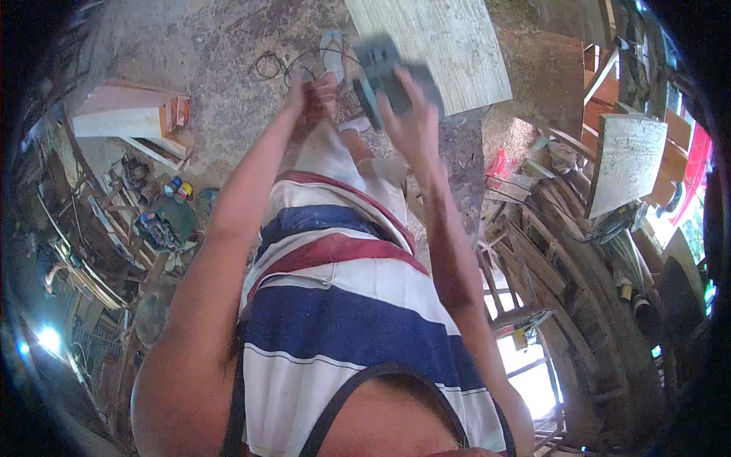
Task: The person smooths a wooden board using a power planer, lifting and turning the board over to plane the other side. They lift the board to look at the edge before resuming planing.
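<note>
My right hand [407, 110] is wrapped around a dark, boxy power tool [378, 55] with a teal stripe. Motion blurs the tool, so I cannot make out its exact kind. It is raised beside the left edge of a pale wooden board [449, 53]. To the left, in front of my legs, my left hand [312, 97] has its fingers closed. Whatever they hold, if anything, is hidden by blur. A thin black cord [266, 67] loops just beyond that hand and runs toward the tool.
A stack of cut wooden pieces [122, 118] lies on the dusty floor at left. Jars and tools [164, 221] sit below it. An upright board [628, 164], a red plastic item [499, 169] and piled timber [548, 259] crowd the right. My sandalled foot [333, 57] is ahead.
</note>
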`<state>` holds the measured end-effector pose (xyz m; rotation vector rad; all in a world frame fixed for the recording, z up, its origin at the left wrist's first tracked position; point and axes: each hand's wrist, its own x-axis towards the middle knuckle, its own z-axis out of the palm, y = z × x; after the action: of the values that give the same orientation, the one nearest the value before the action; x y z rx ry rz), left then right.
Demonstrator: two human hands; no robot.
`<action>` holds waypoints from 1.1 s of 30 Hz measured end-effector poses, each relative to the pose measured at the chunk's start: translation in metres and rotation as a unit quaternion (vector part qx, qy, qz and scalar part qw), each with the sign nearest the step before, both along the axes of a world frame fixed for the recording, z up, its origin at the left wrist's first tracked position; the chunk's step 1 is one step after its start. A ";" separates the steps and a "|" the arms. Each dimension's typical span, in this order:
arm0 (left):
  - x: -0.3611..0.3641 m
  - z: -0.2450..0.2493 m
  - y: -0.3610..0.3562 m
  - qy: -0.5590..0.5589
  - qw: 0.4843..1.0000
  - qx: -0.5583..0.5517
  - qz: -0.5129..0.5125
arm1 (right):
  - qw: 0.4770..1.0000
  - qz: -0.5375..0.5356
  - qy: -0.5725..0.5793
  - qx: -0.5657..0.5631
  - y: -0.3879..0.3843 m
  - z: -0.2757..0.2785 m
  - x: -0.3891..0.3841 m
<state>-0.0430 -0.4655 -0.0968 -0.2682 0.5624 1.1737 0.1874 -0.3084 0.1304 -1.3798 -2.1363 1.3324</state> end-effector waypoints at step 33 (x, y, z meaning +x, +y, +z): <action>-0.064 0.082 -0.054 0.489 0.787 -0.249 -0.280 | 1.000 0.025 0.003 -0.003 0.093 -0.010 -0.190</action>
<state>-0.1068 -0.5195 -0.0152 0.1046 1.7552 0.4696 -0.0026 -0.2155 0.1199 -1.3308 -2.1777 1.3604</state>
